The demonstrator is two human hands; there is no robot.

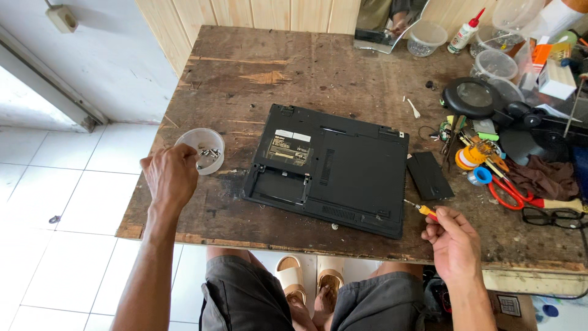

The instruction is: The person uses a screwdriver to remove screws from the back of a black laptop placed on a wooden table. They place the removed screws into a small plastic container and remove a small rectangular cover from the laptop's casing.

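Note:
A black laptop (pixel 343 171) lies upside down in the middle of a worn wooden table (pixel 263 67), with an empty bay open at its near-left corner. My left hand (pixel 170 176) hovers at the rim of a clear plastic cup (pixel 205 144) holding several small screws; whether the fingers pinch a screw is hidden. My right hand (pixel 454 244) grips a small orange-handled screwdriver (pixel 421 208), its tip pointing toward the laptop's near-right corner. A flat black cover panel (pixel 430 176) rests just right of the laptop.
The table's right side is crowded: a black magnifier lamp (pixel 474 95), tape rolls (pixel 474 165), red-handled scissors (pixel 511 196), eyeglasses (pixel 554 216), a brown rag, plastic tubs (pixel 425 38), a glue bottle (pixel 463 30). A loose screw (pixel 334 226) lies near the front edge.

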